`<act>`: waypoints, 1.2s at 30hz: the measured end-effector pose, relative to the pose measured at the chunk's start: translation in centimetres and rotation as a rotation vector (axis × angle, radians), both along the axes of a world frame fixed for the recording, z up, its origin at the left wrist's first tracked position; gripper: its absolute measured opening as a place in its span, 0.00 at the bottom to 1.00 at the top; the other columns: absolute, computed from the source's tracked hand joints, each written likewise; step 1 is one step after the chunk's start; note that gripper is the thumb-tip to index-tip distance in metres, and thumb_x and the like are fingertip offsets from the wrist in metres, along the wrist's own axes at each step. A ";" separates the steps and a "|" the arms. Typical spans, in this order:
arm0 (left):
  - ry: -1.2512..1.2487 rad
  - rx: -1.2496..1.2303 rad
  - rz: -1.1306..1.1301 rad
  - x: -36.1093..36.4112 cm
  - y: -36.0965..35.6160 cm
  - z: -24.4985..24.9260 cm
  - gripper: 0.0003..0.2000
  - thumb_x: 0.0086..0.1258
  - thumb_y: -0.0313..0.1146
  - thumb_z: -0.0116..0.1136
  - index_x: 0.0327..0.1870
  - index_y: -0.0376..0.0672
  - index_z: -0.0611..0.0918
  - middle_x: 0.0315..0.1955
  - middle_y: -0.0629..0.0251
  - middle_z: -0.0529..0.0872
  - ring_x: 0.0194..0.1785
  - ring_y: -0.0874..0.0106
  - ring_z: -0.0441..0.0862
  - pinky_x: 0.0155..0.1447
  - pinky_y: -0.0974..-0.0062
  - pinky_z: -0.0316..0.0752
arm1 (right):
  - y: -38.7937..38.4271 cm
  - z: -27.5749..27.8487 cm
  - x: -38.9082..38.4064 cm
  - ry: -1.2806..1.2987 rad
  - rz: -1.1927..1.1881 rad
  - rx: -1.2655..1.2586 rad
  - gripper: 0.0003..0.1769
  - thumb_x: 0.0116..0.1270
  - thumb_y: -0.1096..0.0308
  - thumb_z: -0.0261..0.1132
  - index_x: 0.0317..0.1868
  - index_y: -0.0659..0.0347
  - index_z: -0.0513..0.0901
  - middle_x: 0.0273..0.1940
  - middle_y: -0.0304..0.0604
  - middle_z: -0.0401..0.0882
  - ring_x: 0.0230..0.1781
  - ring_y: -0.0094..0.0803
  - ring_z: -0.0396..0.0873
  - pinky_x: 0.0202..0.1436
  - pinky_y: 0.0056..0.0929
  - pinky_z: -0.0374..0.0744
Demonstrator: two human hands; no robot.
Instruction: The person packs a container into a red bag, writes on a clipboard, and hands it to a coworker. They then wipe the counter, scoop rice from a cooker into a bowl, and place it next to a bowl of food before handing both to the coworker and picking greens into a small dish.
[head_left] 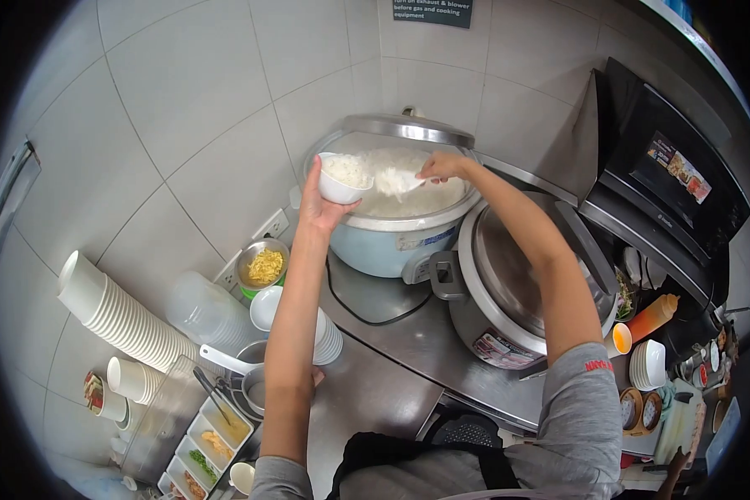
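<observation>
My left hand (pixel 323 212) is closed around a small white bowl (pixel 339 192), which is filled with white rice (pixel 347 171). In my right hand (pixel 447 167), the fingers grip a rice paddle (pixel 418 181) with a clump of rice on its blade. Bowl and paddle are both over the mouth of a large light-blue rice cooker (pixel 373 247), the paddle just right of the bowl. More white rice lies inside the cooker. Its metal lid (pixel 408 127) is raised at the back.
A second, closed cooker (pixel 508 275) stands to the right. Stacked paper cups (pixel 133 312), a bowl of yellow shreds (pixel 265 265) and a tray of toppings (pixel 204 446) are at left. A black cord (pixel 362 319) crosses the metal counter (pixel 367 392). Sauce bottles (pixel 654 317) stand far right.
</observation>
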State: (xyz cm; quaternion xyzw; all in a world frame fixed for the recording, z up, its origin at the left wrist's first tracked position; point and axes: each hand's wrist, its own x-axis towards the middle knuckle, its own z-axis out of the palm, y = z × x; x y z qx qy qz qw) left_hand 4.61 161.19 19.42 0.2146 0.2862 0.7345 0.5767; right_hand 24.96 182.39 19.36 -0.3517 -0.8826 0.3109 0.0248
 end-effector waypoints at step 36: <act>-0.227 0.205 0.097 0.6 2.2 -1.6 0.32 0.62 0.62 0.41 0.62 0.50 0.65 0.61 0.56 0.66 0.63 0.55 0.64 0.61 0.46 0.60 | -12.9 4.5 -2.8 0.595 0.112 0.576 0.22 0.56 0.80 0.55 0.54 0.62 0.74 0.38 0.56 0.72 0.41 0.50 0.73 0.46 0.39 0.72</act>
